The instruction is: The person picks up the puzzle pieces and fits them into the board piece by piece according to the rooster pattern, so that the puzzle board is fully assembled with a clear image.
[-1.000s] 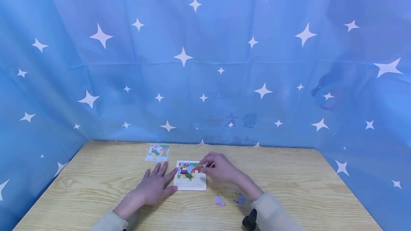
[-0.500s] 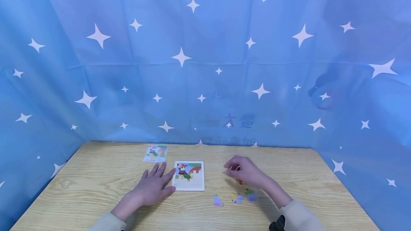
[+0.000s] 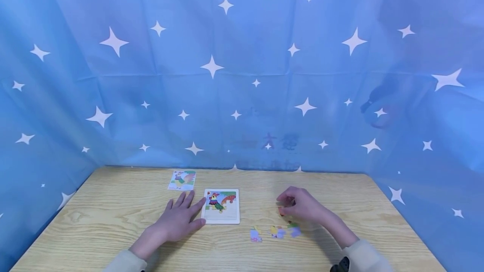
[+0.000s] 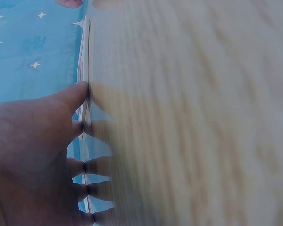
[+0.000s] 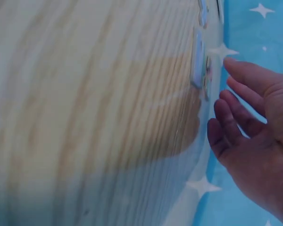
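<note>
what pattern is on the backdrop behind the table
White four-pointed stars on blue: the backdrop shows best in the head view.

Bright, even light; wrist views blurred (head view sharp).

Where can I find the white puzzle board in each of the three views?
Head: white puzzle board lies centre, beside the left hand.
Left wrist: seen edge-on, against the fingertips.
Right wrist: I cannot tell if it is in view.
Shared landmark: wooden table.
</note>
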